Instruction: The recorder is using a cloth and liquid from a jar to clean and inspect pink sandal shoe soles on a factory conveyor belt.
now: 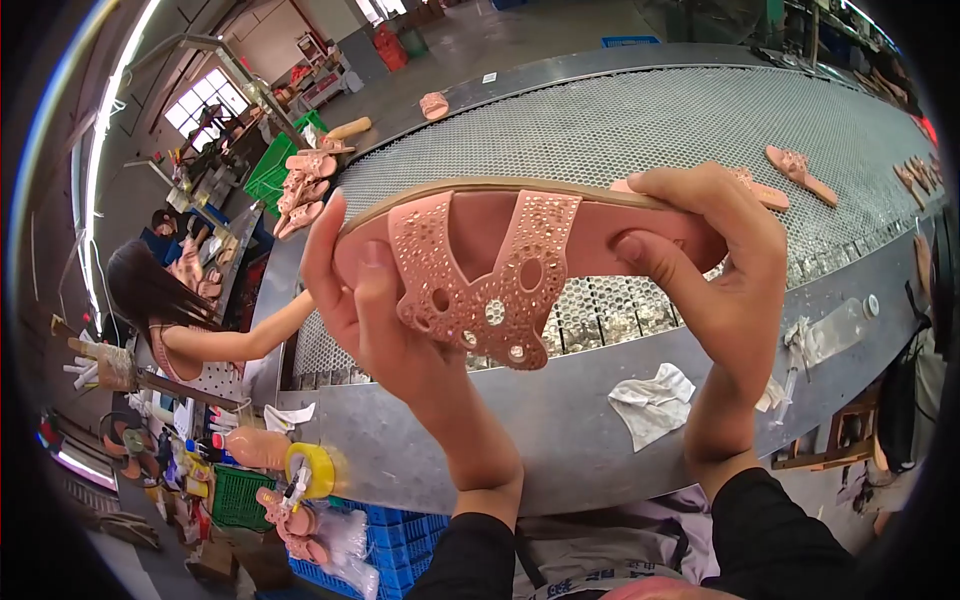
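Observation:
A pink slide sandal [478,285] with a cut-out strap covered in small shiny studs is held up in front of me, on its side, above the bench. My left hand [375,310] grips one end, thumb pressed on the insole. My right hand [725,260] is wrapped round the other end, its thumb also against the insole. Behind the sandal, more pink sandals [800,174] lie on the metal mesh conveyor [620,125], partly covered by my right hand.
A white cloth [652,405] and a clear plastic bottle [840,330] lie on the metal edge of the bench. At left, a co-worker [190,320] reaches toward the conveyor, near piled sandals [303,190]. Lower left are a yellow tape roll [312,470] and blue crates [400,550].

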A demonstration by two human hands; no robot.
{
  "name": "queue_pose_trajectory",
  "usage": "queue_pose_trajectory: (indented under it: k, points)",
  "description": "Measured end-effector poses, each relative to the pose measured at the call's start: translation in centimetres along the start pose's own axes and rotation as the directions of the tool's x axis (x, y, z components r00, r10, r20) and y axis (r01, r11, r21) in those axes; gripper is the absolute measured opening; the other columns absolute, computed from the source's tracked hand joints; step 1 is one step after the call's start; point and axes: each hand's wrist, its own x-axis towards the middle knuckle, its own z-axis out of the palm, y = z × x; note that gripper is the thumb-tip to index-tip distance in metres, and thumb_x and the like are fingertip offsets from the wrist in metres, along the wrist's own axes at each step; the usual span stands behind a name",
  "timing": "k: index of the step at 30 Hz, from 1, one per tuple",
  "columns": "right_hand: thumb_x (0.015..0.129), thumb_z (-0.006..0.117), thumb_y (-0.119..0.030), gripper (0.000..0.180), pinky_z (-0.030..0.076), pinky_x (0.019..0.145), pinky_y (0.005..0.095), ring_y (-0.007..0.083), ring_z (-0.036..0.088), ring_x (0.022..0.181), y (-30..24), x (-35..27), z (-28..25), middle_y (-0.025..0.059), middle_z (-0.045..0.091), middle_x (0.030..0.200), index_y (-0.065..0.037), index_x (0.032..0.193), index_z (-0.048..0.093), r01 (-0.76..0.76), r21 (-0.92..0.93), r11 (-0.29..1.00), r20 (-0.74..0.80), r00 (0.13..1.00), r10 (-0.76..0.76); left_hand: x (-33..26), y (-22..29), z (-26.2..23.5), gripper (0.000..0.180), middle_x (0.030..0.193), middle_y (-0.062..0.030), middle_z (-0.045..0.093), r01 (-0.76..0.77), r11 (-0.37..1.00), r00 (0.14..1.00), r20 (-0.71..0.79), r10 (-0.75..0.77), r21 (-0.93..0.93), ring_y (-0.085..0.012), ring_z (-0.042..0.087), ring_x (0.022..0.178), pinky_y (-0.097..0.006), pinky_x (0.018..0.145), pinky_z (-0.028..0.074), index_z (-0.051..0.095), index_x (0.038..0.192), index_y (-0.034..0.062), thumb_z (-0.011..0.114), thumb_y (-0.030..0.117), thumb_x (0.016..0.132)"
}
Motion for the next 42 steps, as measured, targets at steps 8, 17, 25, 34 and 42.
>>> queue_pose_trajectory:
  k: [8,17,25,34,42]
  points:
    - [0.073,0.086,-0.018,0.037,0.049,0.086,0.0324,0.0194,0.066,0.082,-1.1,-0.3,-1.1,0.0095,0.077,0.097,-0.001,0.103,0.072,0.064,-0.089,0.994,0.004,0.998,-0.064,-0.4,-0.5,-0.6,0.042,0.119,-0.0136,0.059,-0.163,0.980,0.986,-0.022,0.166,0.111,-0.0201,0.066,0.096,-0.032,0.084,0.056,0.051,0.135,-0.0007,0.045,0.024,0.101]
    - [0.070,0.083,-0.013,0.038,0.052,0.070,0.0340,0.0241,0.066,0.069,-1.5,-0.9,-1.2,0.0115,0.073,0.084,-0.001,0.104,0.070,0.096,-0.055,0.994,0.063,0.994,-0.093,-1.2,0.1,0.5,0.050,0.120,-0.0144,0.058,-0.038,0.991,0.999,0.008,0.037,0.127,-0.0181,0.064,0.097,-0.032,0.086,0.054,0.041,0.142,-0.0028,0.049,0.025,0.101]
    - [0.075,0.078,-0.006,0.032,0.052,0.061,0.0328,0.0186,0.068,0.069,0.0,-0.9,-0.9,0.0082,0.068,0.078,-0.003,0.104,0.065,0.003,0.044,0.999,0.362,0.932,-0.018,-2.3,0.7,1.5,0.094,0.162,-0.0220,0.030,0.429,0.700,0.899,0.347,-0.268,-0.571,-0.0359,0.034,0.149,-0.052,0.120,0.033,0.018,0.159,-0.0018,0.043,0.061,0.094]
    - [0.075,0.081,0.004,0.067,0.056,0.091,0.0316,0.0185,0.067,0.110,1.4,-1.4,-1.2,0.0110,0.068,0.122,0.005,0.135,0.052,-0.350,0.796,0.493,0.187,0.918,0.350,-4.7,0.8,2.5,0.088,0.142,-0.0282,0.055,-0.203,0.965,0.630,0.777,-0.001,0.166,-0.0425,0.060,0.127,-0.042,0.103,0.049,0.030,0.156,-0.0076,0.075,0.010,0.083]
    - [0.082,0.075,0.008,0.060,0.053,0.099,0.0343,0.0222,0.067,0.113,2.1,-1.1,-0.5,0.0142,0.068,0.124,0.005,0.137,0.051,-0.310,0.892,0.329,0.188,0.916,0.354,-4.3,2.6,3.3,0.081,0.137,-0.0277,0.058,-0.424,0.862,0.638,0.767,0.067,0.277,-0.0439,0.066,0.116,-0.042,0.082,0.060,0.037,0.152,-0.0045,0.075,0.012,0.083]
